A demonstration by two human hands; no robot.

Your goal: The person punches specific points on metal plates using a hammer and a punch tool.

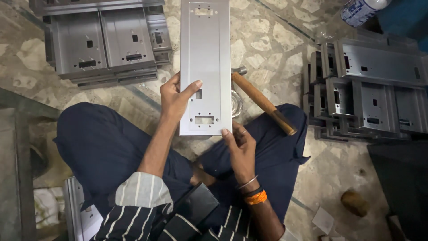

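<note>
Holding a long grey metal panel [205, 67] upright above the lap, with left hand [174, 96] gripping its left edge, thumb across the face, and right hand [240, 145] pinching its lower right corner. Lying just behind the panel: wooden-handled hammer [263, 103]. Stacked on the stone floor [272, 49] at both sides: similar panels [104, 40].

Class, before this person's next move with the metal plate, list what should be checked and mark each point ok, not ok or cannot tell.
1. Left hand grips the metal plate by its left edge: ok.
2. Right hand steadies the plate's bottom right corner: ok.
3. Plate flat, unbent: cannot tell.
4. Hammer within reach, resting across the right knee: ok.
5. Fingers clear of plate cut-outs: ok.
6. Stacks of metal parts steady: cannot tell.
</note>
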